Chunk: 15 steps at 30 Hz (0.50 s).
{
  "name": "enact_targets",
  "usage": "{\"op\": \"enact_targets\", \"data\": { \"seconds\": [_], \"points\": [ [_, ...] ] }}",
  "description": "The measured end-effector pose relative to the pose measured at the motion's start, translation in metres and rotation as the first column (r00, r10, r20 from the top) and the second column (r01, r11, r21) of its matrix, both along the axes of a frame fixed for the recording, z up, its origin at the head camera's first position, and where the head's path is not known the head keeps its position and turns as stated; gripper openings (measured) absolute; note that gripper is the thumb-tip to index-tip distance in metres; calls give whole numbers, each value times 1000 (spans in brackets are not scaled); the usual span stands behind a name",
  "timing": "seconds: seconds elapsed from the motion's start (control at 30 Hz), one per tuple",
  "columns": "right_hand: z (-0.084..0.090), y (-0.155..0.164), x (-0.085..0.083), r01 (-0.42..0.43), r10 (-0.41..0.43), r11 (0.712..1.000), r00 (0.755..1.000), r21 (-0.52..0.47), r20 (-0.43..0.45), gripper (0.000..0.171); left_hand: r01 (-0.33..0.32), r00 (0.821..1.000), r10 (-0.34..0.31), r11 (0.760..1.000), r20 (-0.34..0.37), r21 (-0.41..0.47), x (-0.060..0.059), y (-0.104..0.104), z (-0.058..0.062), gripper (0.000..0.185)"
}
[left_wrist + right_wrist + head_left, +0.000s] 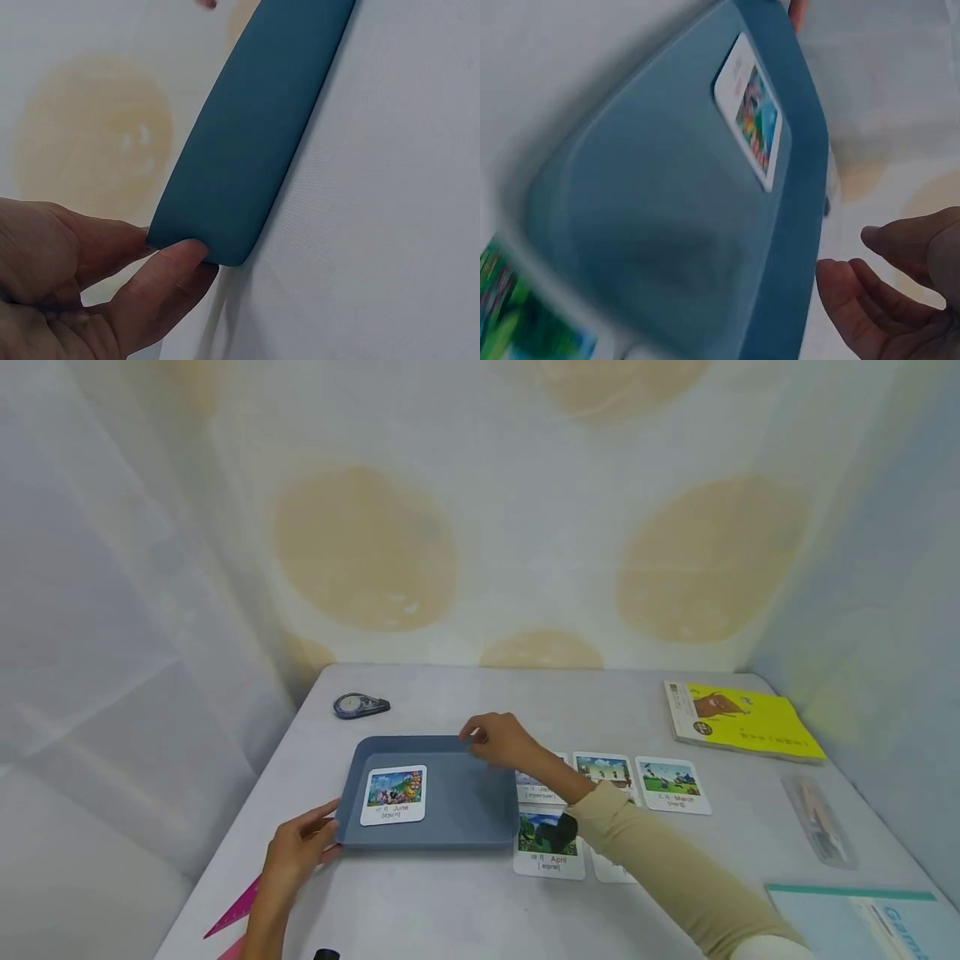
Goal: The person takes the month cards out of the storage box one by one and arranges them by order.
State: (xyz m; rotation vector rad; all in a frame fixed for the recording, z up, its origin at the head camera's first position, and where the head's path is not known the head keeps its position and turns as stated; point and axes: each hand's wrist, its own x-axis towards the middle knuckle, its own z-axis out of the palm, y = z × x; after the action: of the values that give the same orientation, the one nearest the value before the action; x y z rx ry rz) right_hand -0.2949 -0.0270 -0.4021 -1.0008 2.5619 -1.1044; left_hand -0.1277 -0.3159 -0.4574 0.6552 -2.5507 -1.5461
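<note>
We note left hand (296,852) pinching the blue tray (457,810) at its near-left corner; right hand (501,739), fingers loosely spread, hovers at the far rim, holding nothing.

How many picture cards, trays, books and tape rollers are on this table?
Picture cards: 6 (one in the tray, five beside it, two partly hidden by the arm)
Blue tray: 1
Books: 2 (yellow book, light blue notebook)
Tape roller: 1
Total: 10
</note>
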Motion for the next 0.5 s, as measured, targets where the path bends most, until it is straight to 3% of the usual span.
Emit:
{"op": "enact_targets", "data": {
  "seconds": [0.2,0.3,0.5],
  "points": [
    [-14,-70,-7,-34,31,999,992,22,126,25,-8,1000,8,1000,-11,21,2,-4,-1,41],
    [-24,-93,-8,-26,14,996,992,88,128,30,-14,1000,14,999,-22,36,1,-4,-3,40],
    [-41,-115,-5,6,2,969,999,248,-33,39,-31,999,33,999,-40,35,1,1,-3,39]
  ]
}}
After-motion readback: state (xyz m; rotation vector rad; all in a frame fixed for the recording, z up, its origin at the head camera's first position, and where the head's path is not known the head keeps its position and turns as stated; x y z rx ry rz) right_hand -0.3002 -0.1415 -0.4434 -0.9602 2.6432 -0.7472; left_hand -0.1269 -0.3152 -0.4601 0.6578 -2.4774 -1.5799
